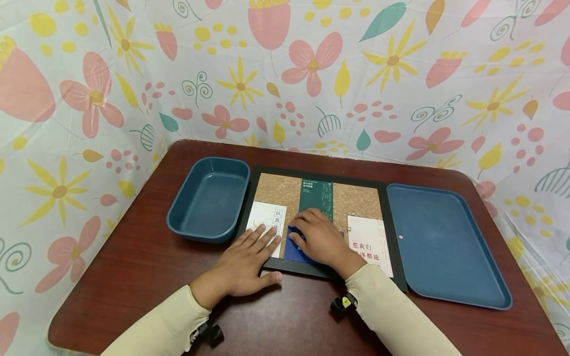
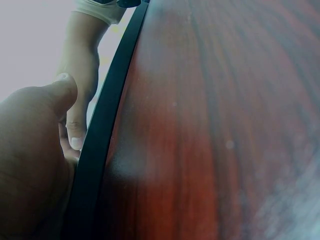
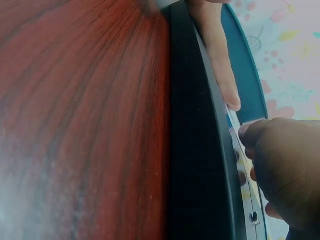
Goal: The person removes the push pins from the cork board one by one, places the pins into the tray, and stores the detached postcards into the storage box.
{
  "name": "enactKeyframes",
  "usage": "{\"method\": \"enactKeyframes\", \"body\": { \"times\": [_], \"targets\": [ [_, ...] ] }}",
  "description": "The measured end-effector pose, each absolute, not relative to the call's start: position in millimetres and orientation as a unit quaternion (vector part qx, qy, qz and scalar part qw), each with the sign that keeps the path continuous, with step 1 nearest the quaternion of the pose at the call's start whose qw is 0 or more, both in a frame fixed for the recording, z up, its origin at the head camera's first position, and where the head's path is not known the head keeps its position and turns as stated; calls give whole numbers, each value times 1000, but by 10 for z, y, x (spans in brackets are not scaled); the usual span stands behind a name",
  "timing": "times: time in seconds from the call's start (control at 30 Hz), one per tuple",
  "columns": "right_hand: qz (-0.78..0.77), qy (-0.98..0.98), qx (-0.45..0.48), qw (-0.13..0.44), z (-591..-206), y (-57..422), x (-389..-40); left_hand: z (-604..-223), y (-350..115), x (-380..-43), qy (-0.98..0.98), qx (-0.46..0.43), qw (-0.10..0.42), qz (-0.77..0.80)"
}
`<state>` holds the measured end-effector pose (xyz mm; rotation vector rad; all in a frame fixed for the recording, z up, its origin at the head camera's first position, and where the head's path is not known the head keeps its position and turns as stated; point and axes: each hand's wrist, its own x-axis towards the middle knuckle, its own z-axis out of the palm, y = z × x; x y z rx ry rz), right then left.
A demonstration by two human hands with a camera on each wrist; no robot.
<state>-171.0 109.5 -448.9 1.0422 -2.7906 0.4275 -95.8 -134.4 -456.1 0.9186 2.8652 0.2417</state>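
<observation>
On the table lies a black-framed cork board [image 1: 278, 185] with several cards on it. My left hand [image 1: 242, 264] rests flat, fingers straight and spread, over a white card [image 1: 278, 212] at the board's left. My right hand [image 1: 320, 240] sits over a blue card [image 1: 300, 252] in the middle, its fingers bent down and its thumb apart from them. What lies under its palm is hidden. Above it a dark green card [image 1: 311, 195] is partly covered. In the right wrist view, the right hand [image 3: 285, 165] hovers close over the board's surface.
A deep blue bin [image 1: 209, 198] stands left of the board. A flat blue tray [image 1: 450, 242] lies at its right. On the board's right is a white card with red writing [image 1: 367, 237], a small pin [image 1: 349, 229] at its edge. Another small round pin [image 1: 401, 237] lies beside the frame.
</observation>
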Motion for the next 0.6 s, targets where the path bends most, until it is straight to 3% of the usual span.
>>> {"method": "enactKeyframes", "body": {
  "times": [0.6],
  "targets": [
    [168, -920, 349, 53, -4482, 925, -1700, -4535, -1335, -952, 948, 305, 58, 71]
  ]
}}
